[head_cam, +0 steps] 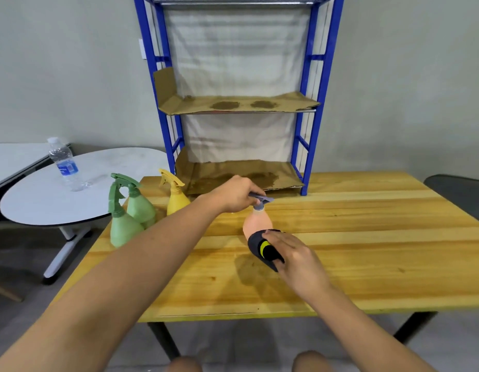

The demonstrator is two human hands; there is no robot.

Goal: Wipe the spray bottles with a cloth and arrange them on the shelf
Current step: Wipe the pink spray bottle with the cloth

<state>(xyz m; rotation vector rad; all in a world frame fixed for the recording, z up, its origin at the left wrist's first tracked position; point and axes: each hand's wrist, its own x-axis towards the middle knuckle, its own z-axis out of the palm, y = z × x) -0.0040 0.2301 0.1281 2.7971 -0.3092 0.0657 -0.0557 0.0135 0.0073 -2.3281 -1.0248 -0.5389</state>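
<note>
A pink spray bottle (257, 221) with a grey trigger head stands on the wooden table (367, 251). My left hand (237, 194) grips its grey head from the left. My right hand (292, 253) holds a dark cloth (262, 249) with a yellow stripe against the bottle's lower body. Two green spray bottles (128, 213) and a yellow spray bottle (175, 194) stand at the table's left back corner. The blue metal shelf (311, 103) stands at the table's back, its two visible levels lined with stained cardboard (233, 104) and bare of bottles.
A round white table (39, 200) at the left carries a clear water bottle (64, 163). A grey wall is behind the shelf. A dark chair edge (458, 189) shows at the far right. My knees show at the bottom edge.
</note>
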